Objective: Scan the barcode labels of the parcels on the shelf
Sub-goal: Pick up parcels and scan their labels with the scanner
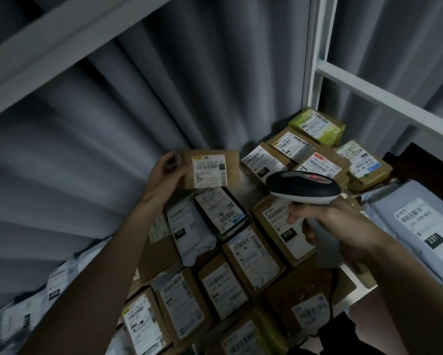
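- Head view: my left hand (164, 172) grips a box (210, 169) by its left end, lifted above the shelf's parcels (251, 254), label (210, 171) facing me.
- My right hand (343, 226) curls round the scanner (303, 187), just right of the box, nose pointing at it.

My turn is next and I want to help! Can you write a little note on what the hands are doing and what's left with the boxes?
Left hand: grips a small brown box, lifted above the others, label facing the camera.
Right hand: grips the scanner by its handle, its head near that box.
Shelf: many more labelled boxes and grey bags lie there, labels up.
Done: cannot tell which are scanned already.
Left: scan the held box, set it down, then do the others.
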